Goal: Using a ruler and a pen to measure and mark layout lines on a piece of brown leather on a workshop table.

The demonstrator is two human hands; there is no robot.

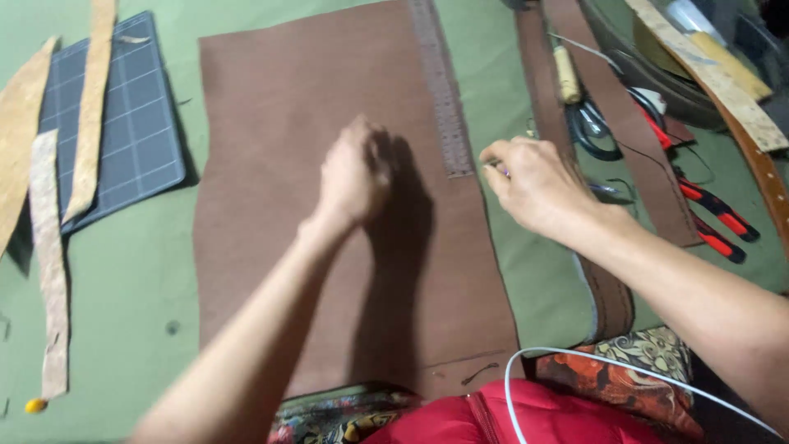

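Brown leather sheet (312,205) pinned flat under left hand (353,177), fingers curled; right hand (538,185) fingers pinch small tool beside steel ruler (442,90).

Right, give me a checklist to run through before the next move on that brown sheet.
1. Brown leather sheet lies flat on the green mat: ok.
2. Left hand presses on the sheet: ok.
3. Metal ruler lies along the sheet's right edge: ok.
4. Right hand holds a marking tool: cannot tell, only a small tip shows.
5. Scissors and red-handled pliers lie apart from both hands: ok.
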